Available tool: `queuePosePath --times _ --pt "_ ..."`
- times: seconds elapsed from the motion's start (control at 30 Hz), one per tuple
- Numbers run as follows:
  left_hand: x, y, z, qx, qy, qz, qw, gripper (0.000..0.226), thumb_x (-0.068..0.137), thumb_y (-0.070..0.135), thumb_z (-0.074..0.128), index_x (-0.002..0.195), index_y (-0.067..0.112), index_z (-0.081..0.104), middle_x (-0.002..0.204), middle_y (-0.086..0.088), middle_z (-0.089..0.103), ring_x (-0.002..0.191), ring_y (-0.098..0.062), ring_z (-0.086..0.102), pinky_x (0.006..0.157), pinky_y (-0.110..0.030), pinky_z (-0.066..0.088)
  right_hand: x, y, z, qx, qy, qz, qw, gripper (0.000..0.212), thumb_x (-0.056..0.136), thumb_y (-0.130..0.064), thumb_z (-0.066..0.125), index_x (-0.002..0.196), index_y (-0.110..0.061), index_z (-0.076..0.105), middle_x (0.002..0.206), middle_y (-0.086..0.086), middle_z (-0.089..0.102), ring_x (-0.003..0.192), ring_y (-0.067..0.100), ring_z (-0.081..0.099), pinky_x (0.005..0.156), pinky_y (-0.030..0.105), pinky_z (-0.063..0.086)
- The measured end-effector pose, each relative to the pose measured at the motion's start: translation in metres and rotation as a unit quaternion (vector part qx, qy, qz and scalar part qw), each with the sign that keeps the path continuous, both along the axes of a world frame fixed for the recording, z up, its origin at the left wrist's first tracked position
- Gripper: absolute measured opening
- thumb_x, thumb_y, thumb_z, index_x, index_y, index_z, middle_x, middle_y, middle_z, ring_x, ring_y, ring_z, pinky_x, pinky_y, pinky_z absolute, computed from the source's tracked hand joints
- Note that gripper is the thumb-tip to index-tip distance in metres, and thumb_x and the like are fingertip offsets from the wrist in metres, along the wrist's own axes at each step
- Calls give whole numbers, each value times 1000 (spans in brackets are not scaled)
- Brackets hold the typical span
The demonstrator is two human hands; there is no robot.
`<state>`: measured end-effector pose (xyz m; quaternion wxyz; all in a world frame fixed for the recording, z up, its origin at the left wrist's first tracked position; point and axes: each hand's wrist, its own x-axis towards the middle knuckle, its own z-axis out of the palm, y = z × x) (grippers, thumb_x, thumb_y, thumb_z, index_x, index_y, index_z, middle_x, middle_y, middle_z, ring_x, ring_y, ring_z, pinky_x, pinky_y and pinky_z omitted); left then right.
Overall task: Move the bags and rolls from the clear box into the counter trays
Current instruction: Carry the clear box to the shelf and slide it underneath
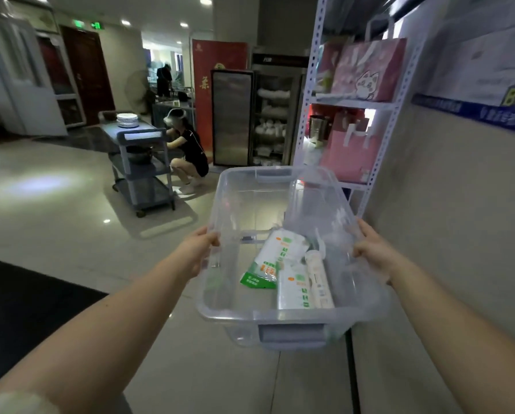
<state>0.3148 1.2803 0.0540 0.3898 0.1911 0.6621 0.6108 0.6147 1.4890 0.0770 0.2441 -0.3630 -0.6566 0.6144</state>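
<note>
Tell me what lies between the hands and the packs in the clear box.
Nothing visible does: the clear box has no lid, and the packs lie uncovered on its floor. The left hand and right hand grip its side rims.

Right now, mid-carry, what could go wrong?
The left hand and right hand grip only the side rims of the clear box, so it could tilt. The bags and roll lie loose toward the right and may slide. The shelf rack stands close on the right; the box could clip it.
</note>
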Motion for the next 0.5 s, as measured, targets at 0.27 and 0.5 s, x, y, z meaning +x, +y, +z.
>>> queuePosePath --times 0.27,0.5 --pt "-162 128 -7 -2 16 24 1000 35 81 -4 46 107 15 62 111 -15 56 99 -34 55 92 -60 47 -165 131 -19 -2 -13 23 1000 84 72 17 34 138 -33 37 131 -8 48 102 16 54 76 31 50" --pt "-324 231 15 5 11 31 999 43 83 0 45 117 20 61 117 -11 60 105 -32 58 75 -48 55 -335 253 7 22 -12 11 1000 83 79 17 37 147 -27 21 135 -10 35 102 7 51 73 19 45"
